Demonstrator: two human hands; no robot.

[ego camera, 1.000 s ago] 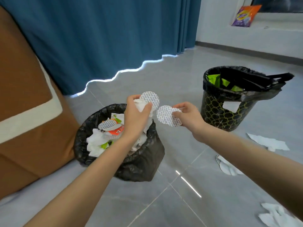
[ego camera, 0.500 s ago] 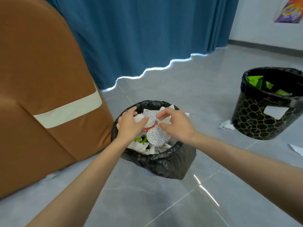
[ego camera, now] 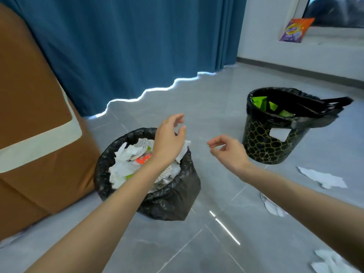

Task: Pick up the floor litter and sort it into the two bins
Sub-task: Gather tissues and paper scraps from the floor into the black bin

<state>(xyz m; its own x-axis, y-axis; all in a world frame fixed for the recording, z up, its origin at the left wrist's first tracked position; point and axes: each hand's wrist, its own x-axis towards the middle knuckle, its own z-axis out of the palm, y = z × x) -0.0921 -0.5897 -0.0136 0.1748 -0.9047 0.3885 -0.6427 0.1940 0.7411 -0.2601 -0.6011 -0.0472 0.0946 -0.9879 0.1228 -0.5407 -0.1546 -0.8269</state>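
The near bin (ego camera: 177, 196), lined with a black bag, stands by the sofa and is heaped with white paper scraps (ego camera: 126, 166) and an orange piece. My left hand (ego camera: 169, 142) hovers above its right rim, fingers apart and empty. My right hand (ego camera: 230, 152) is to the right of that bin, over bare floor, fingers loosely curled with nothing in them. A second bin (ego camera: 271, 146), black with a gold mesh pattern, stands further right and holds green scraps. White paper litter lies on the floor: one sheet (ego camera: 323, 177), another piece (ego camera: 272, 208) partly hidden behind my right forearm, and a crumpled one (ego camera: 329, 263).
A brown sofa (ego camera: 35, 134) with a cream stripe fills the left side, touching the near bin. Blue curtains (ego camera: 137, 46) hang behind. A colourful packet (ego camera: 295, 29) leans on a low ledge at the back right. Grey tiled floor lies between and before the bins.
Both hands held round patterned paper pieces, lowered them into the near bin, let go, and have now lifted away empty. The right hand has moved right.
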